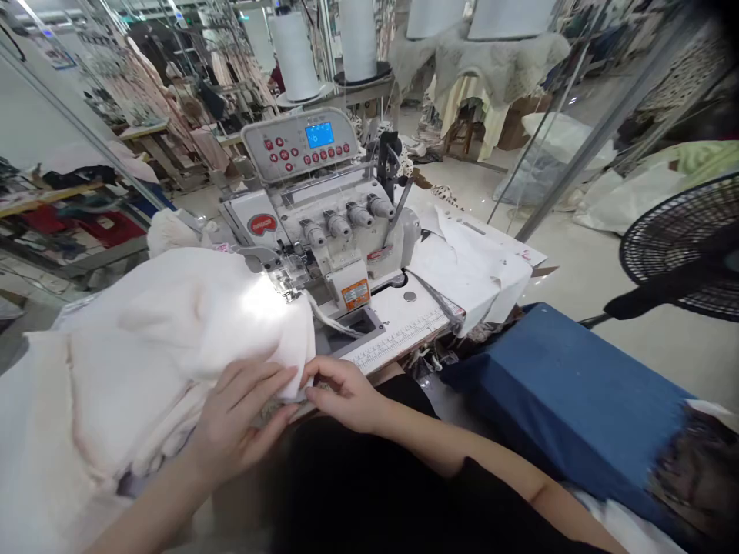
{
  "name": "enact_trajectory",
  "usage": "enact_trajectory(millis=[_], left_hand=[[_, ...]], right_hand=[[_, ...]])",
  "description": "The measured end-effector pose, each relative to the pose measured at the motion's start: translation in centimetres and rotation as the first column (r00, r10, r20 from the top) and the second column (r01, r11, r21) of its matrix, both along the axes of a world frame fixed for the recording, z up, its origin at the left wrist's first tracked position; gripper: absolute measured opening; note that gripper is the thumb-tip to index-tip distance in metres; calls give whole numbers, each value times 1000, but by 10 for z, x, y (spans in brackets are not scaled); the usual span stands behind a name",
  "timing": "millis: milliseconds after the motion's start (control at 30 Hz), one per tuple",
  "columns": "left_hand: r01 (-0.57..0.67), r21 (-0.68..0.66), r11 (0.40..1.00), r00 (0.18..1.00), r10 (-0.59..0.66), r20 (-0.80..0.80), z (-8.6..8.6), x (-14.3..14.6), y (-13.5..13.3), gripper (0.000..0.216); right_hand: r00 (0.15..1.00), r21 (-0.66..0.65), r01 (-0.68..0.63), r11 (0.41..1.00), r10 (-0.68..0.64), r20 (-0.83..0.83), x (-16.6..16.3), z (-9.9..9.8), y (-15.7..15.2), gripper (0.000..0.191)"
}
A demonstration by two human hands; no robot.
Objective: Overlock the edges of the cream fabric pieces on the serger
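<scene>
Black clothing [358, 488] below left hand [235, 412] and right hand [349, 396], each grip tight on rumpled, bright-patched off-white cloth [155, 331].

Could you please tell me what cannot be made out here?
In the head view:
White fabric: underside, hidden by its upper layers.
Its bright patch by the sewing machine: weave lost in glare.
Right hand: whatever lies between thumb and fingers, hidden by the fingers.
Orange label: print too small.
Fan: cut off by the right edge.
</scene>
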State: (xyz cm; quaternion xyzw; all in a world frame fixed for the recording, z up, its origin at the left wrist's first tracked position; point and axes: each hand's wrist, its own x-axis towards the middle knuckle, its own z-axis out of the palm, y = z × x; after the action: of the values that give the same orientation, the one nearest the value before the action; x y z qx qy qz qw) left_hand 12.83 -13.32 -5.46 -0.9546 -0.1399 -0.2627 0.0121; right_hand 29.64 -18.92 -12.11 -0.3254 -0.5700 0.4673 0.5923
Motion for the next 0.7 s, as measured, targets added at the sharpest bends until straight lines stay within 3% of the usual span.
enact_trajectory(millis=[200, 433, 567, 700], left_hand=[[-84, -97, 992, 988, 95, 121, -8, -2, -16, 29], [-49, -120, 992, 989, 64, 132, -4, 0, -20, 29], [-44, -140, 989, 989, 63, 136, -5, -2, -25, 31], [-60, -105, 993, 988, 75, 136, -8, -2, -29, 34]], right_hand=[[964, 250, 143, 958, -191, 182, -2, -4, -3, 25], [861, 549, 255, 796, -446, 246, -3, -2, -3, 14], [830, 582, 321, 747, -518, 207, -2, 5, -4, 11], [838, 616, 256, 745, -488, 242, 1, 12, -2, 14]])
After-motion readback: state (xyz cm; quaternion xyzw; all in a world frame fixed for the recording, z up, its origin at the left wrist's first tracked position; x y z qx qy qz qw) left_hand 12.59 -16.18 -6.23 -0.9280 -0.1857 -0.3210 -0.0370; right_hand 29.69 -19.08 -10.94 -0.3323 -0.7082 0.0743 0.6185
